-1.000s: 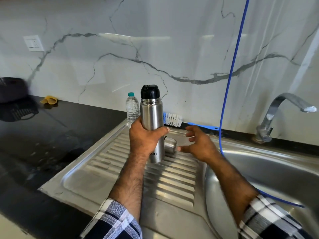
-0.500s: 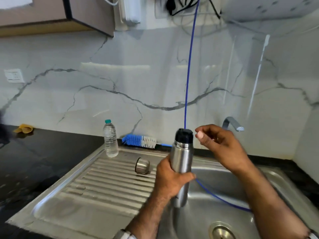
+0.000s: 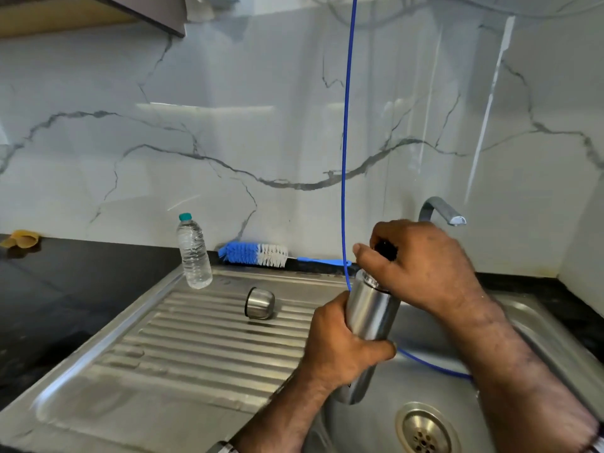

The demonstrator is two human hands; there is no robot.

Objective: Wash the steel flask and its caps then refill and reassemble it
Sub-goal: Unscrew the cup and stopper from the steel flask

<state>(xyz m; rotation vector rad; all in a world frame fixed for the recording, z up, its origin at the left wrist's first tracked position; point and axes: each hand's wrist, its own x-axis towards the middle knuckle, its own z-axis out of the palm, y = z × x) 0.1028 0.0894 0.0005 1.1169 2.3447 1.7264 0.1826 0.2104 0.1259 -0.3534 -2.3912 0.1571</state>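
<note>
The steel flask (image 3: 371,313) is held upright over the left side of the sink basin (image 3: 457,387). My left hand (image 3: 340,348) is wrapped around its body. My right hand (image 3: 421,266) covers its top and grips the black inner cap (image 3: 386,249), which peeks out between my fingers. The flask's steel outer cap (image 3: 260,304) lies on its side on the ribbed drainboard (image 3: 183,348), apart from both hands.
A small clear water bottle (image 3: 193,253) stands at the drainboard's back left. A blue and white bottle brush (image 3: 253,254) lies along the wall. A thin blue tube (image 3: 345,142) hangs down into the basin. The tap (image 3: 441,210) is behind my right hand. The drain (image 3: 425,429) sits below.
My left hand carried the flask from the drainboard to over the basin. My right hand came down and closed on the black cap. The steel outer cap stayed on the drainboard.
</note>
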